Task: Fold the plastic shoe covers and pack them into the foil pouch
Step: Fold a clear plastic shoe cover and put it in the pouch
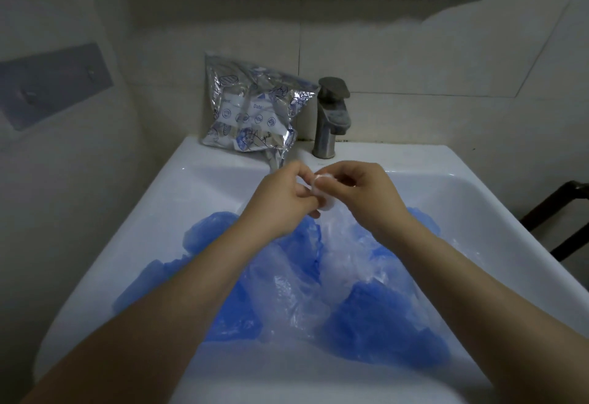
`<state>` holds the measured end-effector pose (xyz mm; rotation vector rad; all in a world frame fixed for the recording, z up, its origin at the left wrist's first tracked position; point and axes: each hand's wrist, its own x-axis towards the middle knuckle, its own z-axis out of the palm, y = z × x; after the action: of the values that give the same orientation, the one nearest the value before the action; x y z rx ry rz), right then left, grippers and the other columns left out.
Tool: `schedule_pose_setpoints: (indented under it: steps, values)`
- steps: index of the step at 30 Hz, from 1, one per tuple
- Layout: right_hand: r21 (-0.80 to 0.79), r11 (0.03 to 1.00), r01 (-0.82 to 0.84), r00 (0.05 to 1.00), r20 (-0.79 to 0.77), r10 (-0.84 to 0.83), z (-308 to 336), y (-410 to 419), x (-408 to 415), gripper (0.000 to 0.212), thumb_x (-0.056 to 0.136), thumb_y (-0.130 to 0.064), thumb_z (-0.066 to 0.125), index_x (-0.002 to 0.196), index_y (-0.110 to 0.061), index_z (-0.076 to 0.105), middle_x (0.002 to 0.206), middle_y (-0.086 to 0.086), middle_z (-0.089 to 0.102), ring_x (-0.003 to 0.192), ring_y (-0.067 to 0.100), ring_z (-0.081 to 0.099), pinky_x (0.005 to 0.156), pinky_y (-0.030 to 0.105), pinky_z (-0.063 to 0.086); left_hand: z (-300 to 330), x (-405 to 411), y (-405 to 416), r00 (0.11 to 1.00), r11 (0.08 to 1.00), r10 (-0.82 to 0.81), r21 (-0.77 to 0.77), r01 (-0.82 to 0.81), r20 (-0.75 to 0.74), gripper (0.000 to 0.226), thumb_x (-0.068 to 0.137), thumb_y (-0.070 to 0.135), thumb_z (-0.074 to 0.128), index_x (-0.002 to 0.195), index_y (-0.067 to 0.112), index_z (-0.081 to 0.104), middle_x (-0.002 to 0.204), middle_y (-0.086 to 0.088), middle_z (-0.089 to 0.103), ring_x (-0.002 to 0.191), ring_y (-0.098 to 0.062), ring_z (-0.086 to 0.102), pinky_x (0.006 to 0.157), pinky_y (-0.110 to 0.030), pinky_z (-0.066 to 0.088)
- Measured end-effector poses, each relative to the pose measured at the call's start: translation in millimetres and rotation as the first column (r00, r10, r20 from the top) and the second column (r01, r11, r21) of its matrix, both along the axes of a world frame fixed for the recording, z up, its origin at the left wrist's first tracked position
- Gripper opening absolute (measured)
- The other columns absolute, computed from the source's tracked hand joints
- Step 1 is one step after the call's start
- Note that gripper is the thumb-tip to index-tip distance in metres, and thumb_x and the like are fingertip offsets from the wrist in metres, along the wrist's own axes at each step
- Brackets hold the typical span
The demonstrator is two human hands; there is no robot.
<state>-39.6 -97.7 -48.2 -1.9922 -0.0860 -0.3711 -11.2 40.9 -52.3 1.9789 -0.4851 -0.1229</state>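
Observation:
Both hands meet above the back of a white sink [197,212]. My left hand [280,199] and my right hand [360,190] pinch a small, tightly folded clear shoe cover [322,190] between their fingertips. Below them the basin holds a heap of crumpled blue shoe covers [382,317] mixed with clear shoe covers [344,244]. A silver foil pouch [251,110] with blue print leans against the wall on the sink's back ledge, left of the tap. I cannot see the pouch's opening.
A grey metal tap [331,116] stands on the back ledge right of the pouch. A tiled wall lies behind it, with a grey plate [54,85] on the left wall. A dark frame [561,212] shows at the right edge.

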Motion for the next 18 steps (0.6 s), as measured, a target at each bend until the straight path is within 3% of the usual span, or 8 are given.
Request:
schedule_pose_setpoints:
  steps: [3, 5, 7, 9, 11, 12, 15, 18]
  values:
    - [-0.155, 0.986, 0.059, 0.998, 0.046, -0.053, 18, 2, 18, 0.009, 0.084, -0.018, 0.067, 0.084, -0.009, 0.069, 0.062, -0.007, 0.058, 0.048, 0.0, 0.049, 0.049, 0.01, 0.035, 13, 15, 1, 0.993, 0.999, 0.018, 0.049, -0.023, 0.114, 0.027, 0.081, 0.011, 0.066, 0.081, 0.027, 0.045, 0.077, -0.002, 0.072, 0.065, -0.009, 0.067, 0.071, -0.034, 0.051]
    - [-0.013, 0.996, 0.09, 0.994, 0.072, -0.088, 35, 3, 32, 0.005, 0.085, -0.011, 0.066, 0.083, -0.006, 0.065, 0.059, -0.003, 0.056, 0.043, 0.002, 0.051, 0.046, 0.016, 0.044, 27, 35, 6, 0.979, 0.998, -0.003, 0.056, -0.009, 0.202, 0.024, 0.083, 0.014, 0.066, 0.089, 0.026, 0.047, 0.079, -0.001, 0.068, 0.067, -0.014, 0.065, 0.069, -0.034, 0.049]
    - [0.158, 0.981, 0.112, 0.984, 0.12, -0.131, 54, 3, 47, 0.005, 0.085, -0.005, 0.063, 0.083, -0.009, 0.063, 0.064, -0.002, 0.059, 0.054, 0.012, 0.062, 0.058, 0.027, 0.055, 46, 64, 12, 0.964, 1.0, -0.015, -0.005, 0.017, 0.264, 0.026, 0.084, 0.01, 0.064, 0.098, 0.028, 0.05, 0.091, -0.001, 0.063, 0.071, -0.021, 0.062, 0.073, -0.034, 0.05]
    - [0.237, 0.965, 0.109, 0.975, 0.162, -0.15, 69, 2, 64, 0.011, 0.085, -0.001, 0.061, 0.084, -0.012, 0.063, 0.069, -0.005, 0.06, 0.063, 0.013, 0.066, 0.067, 0.027, 0.056, 65, 97, 16, 0.934, 1.0, 0.006, -0.02, 0.001, 0.357, 0.032, 0.086, 0.001, 0.057, 0.107, 0.024, 0.053, 0.105, 0.0, 0.059, 0.068, -0.013, 0.055, 0.069, -0.026, 0.048]
    - [0.252, 0.962, 0.106, 0.971, 0.18, -0.154, 79, 2, 78, 0.01, 0.086, 0.0, 0.059, 0.089, -0.008, 0.063, 0.074, -0.004, 0.061, 0.068, 0.013, 0.067, 0.07, 0.027, 0.057, 83, 125, 17, 0.861, 0.988, 0.028, 0.119, -0.102, 0.507, 0.039, 0.085, -0.004, 0.051, 0.12, 0.014, 0.054, 0.113, 0.002, 0.054, 0.066, 0.0, 0.052, 0.064, -0.011, 0.041]
    - [0.258, 0.96, 0.107, 0.97, 0.183, -0.158, 83, 1, 87, 0.009, 0.086, 0.0, 0.058, 0.091, -0.007, 0.062, 0.076, -0.003, 0.061, 0.073, 0.017, 0.068, 0.074, 0.031, 0.058, 90, 141, 17, 0.813, 0.964, 0.007, 0.212, -0.16, 0.582, 0.043, 0.085, -0.005, 0.05, 0.124, 0.011, 0.052, 0.12, 0.001, 0.051, 0.079, -0.002, 0.055, 0.071, -0.009, 0.04]
    - [0.278, 0.952, 0.125, 0.97, 0.169, -0.176, 91, 1, 106, 0.01, 0.087, -0.001, 0.057, 0.094, -0.006, 0.061, 0.08, -0.001, 0.06, 0.076, 0.021, 0.068, 0.082, 0.042, 0.056, 93, 180, 15, 0.772, 0.843, -0.147, 0.486, -0.229, 0.619, 0.052, 0.083, -0.001, 0.054, 0.133, 0.011, 0.047, 0.14, -0.009, 0.041, 0.121, -0.026, 0.047, 0.099, -0.029, 0.038]
    - [0.259, 0.952, 0.165, 0.955, 0.199, -0.22, 98, -1, 123, 0.009, 0.086, -0.006, 0.059, 0.094, -0.009, 0.062, 0.079, -0.001, 0.061, 0.075, 0.018, 0.065, 0.079, 0.039, 0.056, 92, 202, 15, 0.789, 0.709, -0.248, 0.66, -0.248, 0.563, 0.052, 0.082, 0.011, 0.059, 0.132, 0.015, 0.048, 0.135, -0.01, 0.047, 0.119, -0.03, 0.05, 0.095, -0.041, 0.043]
